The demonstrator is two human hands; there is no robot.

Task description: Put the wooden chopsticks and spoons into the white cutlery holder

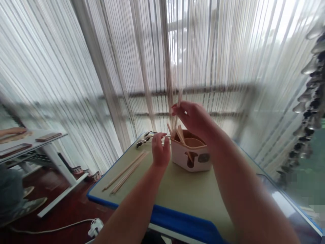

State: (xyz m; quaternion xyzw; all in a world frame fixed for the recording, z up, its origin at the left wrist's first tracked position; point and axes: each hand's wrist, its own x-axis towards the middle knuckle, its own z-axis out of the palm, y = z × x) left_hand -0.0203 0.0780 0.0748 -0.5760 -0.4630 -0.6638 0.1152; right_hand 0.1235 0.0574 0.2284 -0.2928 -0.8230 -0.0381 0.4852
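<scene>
A white utensil holder (180, 156) with a brown rim and cut-out openings stands on the table. Several wooden chopsticks (180, 135) lean inside its left part. Above them, my right hand (190, 113) pinches a pale, upright chopstick (179, 96), blurred, its lower end over or inside the holder. My left hand (160, 150) is just left of the holder, thumb and fingers apart, with nothing visible in it. Behind that hand lie several metal spoons (143, 140), their handles partly hidden. More chopsticks (127, 174) lie side by side on the table's left half.
The pale table (162, 193) has a blue edge. A dark, glossy flat object (281, 200) lies at its right. String curtains (142, 67) hang right behind. To the left is another table (56, 135) with a person's hand (15, 131); a white plug (95, 226) and cable are below.
</scene>
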